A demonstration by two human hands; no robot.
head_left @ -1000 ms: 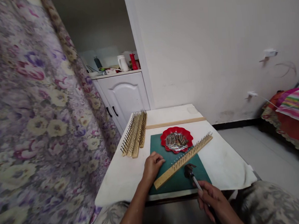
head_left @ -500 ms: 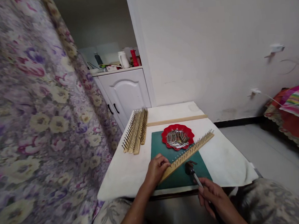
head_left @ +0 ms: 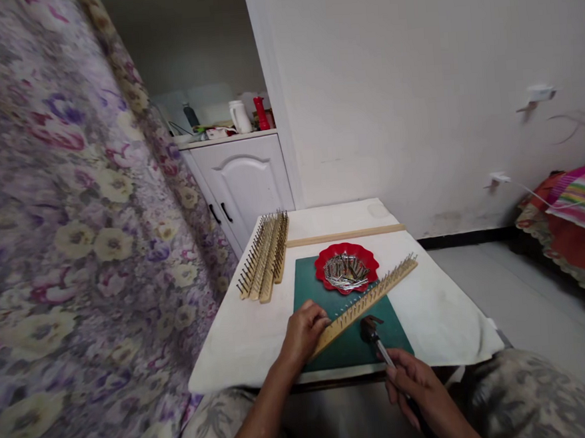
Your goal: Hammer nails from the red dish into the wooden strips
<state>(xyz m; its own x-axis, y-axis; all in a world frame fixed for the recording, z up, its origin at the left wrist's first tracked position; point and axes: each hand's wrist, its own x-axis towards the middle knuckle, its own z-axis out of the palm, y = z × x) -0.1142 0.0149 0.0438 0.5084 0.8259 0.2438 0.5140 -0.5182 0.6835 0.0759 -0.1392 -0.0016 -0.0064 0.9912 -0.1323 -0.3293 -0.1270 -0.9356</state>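
Observation:
A wooden strip (head_left: 358, 313) studded with rows of upright nails lies slantwise across a green mat (head_left: 298, 305). My left hand (head_left: 306, 328) rests at the strip's near left end, its fingers pinched together; whatever is between the fingertips is hidden. In my right hand (head_left: 409, 383) is a hammer (head_left: 369, 330), gripped by the handle, with its dark claw head just above the mat on the near side of the strip. A red scalloped bowl (head_left: 321, 270) full of loose nails (head_left: 347, 272) stands just beyond the strip.
Several nail-studded strips (head_left: 265, 257) lie side by side at the table's left. A plain wooden strip (head_left: 346, 235) crosses the far part of the white-covered table (head_left: 246, 355). A floral curtain (head_left: 97, 226) hangs at left, a white cabinet (head_left: 249, 175) behind. My knees are at the near edge.

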